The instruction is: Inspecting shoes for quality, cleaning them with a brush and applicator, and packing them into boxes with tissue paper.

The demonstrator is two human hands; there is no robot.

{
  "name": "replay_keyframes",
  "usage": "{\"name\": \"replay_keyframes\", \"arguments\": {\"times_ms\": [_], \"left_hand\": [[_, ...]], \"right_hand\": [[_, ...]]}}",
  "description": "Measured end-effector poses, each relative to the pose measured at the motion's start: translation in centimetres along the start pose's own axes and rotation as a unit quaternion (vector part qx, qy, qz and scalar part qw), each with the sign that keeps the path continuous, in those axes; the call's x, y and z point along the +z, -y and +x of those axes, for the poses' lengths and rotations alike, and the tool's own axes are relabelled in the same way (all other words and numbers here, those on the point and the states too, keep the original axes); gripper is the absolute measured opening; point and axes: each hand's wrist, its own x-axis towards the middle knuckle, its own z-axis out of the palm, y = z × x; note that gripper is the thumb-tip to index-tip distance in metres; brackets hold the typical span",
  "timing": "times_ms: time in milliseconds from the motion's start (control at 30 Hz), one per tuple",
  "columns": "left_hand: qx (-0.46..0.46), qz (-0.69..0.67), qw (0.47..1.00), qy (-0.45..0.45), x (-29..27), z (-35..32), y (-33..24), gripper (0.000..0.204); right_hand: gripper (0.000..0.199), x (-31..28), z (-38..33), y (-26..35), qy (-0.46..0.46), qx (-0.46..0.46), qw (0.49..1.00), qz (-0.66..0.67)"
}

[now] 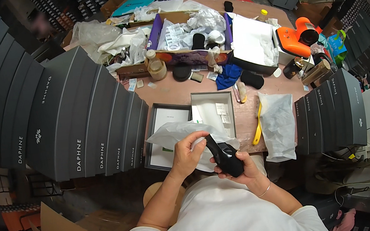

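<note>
Left hand (188,154), fingers pinched on the upper end, and right hand (248,169), wrapped around the lower, hold a glossy black elongated shoe (225,158), long axis slanting down rightward, at the pinkish-brown bench (170,91).

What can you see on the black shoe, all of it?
The black shoe has a shiny, smooth, leather-like middle and a duller, rounded lower end. It is held tilted, its narrower end up and to the left. The right hand grips the lower end; the left hand is at the upper end. White paper shows behind it.
</note>
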Motion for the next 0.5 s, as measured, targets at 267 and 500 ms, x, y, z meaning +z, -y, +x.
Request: {"name": "replay_keyframes", "arguments": {"times_ms": [267,500], "left_hand": [[0.056,0.065,0.995,-0.056,0.4,-1.2,-0.5,0.027],[0.1,0.106,0.988,-0.052,0.3,-1.5,-0.4,0.032]], "right_hand": [[0.064,1.6,-0.3,-1.2,-0.054,-0.016,0.997,-0.058],[0.071,1.5,-0.2,-1.2,-0.069,-0.016,0.991,-0.111]]}}
